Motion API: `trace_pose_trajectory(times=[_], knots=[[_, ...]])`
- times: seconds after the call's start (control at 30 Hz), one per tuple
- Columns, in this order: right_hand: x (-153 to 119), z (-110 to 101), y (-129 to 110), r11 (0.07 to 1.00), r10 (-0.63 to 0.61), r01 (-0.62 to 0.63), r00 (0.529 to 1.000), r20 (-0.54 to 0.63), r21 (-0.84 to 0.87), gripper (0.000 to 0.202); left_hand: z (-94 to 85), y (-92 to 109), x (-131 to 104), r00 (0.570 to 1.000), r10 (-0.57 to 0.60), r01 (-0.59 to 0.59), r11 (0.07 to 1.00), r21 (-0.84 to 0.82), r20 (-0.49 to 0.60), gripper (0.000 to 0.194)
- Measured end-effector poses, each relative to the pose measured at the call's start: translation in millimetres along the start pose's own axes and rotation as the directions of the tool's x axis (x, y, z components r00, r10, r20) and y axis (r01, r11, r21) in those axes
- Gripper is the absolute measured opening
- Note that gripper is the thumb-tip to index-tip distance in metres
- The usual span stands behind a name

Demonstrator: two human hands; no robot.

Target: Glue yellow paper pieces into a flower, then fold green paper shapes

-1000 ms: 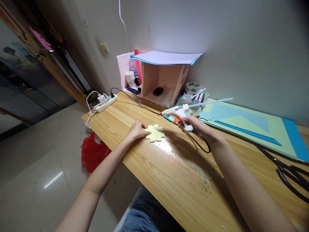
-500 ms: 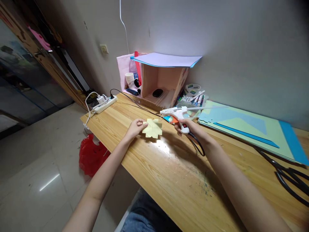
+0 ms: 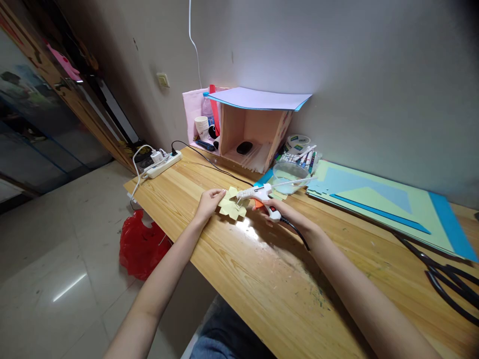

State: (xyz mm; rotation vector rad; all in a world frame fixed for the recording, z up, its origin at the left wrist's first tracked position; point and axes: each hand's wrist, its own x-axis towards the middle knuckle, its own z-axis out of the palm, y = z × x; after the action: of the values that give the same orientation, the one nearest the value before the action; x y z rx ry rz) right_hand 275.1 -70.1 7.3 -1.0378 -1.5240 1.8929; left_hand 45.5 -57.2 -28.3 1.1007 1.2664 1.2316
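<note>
Between thumb and fingers, my left hand (image 3: 210, 203) pinches the left edge of a pale yellow paper flower (image 3: 232, 209) just above the wooden table (image 3: 262, 279). My right hand (image 3: 279, 212) is wrapped round the handle of a white glue gun (image 3: 262, 193) with an orange trigger. The gun's nozzle points left and lies over the middle of the flower; whether it touches the paper I cannot tell. A glue stick juts from the gun's back, and a black cord runs from its handle past my right wrist.
Behind stands a pink box (image 3: 258, 129) under a lilac sheet. A power strip (image 3: 163, 164) sits at the table's left end. A clear round container (image 3: 290, 174), markers, coloured sheets (image 3: 374, 199) and black scissors (image 3: 445, 274) are to the right. A red bag (image 3: 142, 249) is below the table's left edge.
My right hand has moved left and slightly down with the glue gun, whose nozzle now overlaps the flower. The flower has turned a little in my left hand.
</note>
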Motion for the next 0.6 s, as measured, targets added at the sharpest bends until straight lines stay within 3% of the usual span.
trace_pose_trajectory(times=[0.27,0.43,0.6], knots=[[3.4,-0.9,6.3,0.995,0.018,-0.025,0.997,0.071,0.095,0.027,-2.6,-3.2,0.0,1.0,0.005,-0.005,1.0,0.023,-0.018,0.035],[4.7,-2.8,5.0,0.983,0.024,-0.023,1.0,-0.004,0.181,0.028,-2.9,-3.2,-2.1,1.0,-0.014,0.014,1.0,0.015,0.004,0.036],[1.2,-3.7,5.5,0.992,0.032,-0.044,0.995,0.099,0.121,0.029,-1.6,-2.5,-2.8,1.0,-0.018,0.018,1.0,-0.004,-0.007,0.034]])
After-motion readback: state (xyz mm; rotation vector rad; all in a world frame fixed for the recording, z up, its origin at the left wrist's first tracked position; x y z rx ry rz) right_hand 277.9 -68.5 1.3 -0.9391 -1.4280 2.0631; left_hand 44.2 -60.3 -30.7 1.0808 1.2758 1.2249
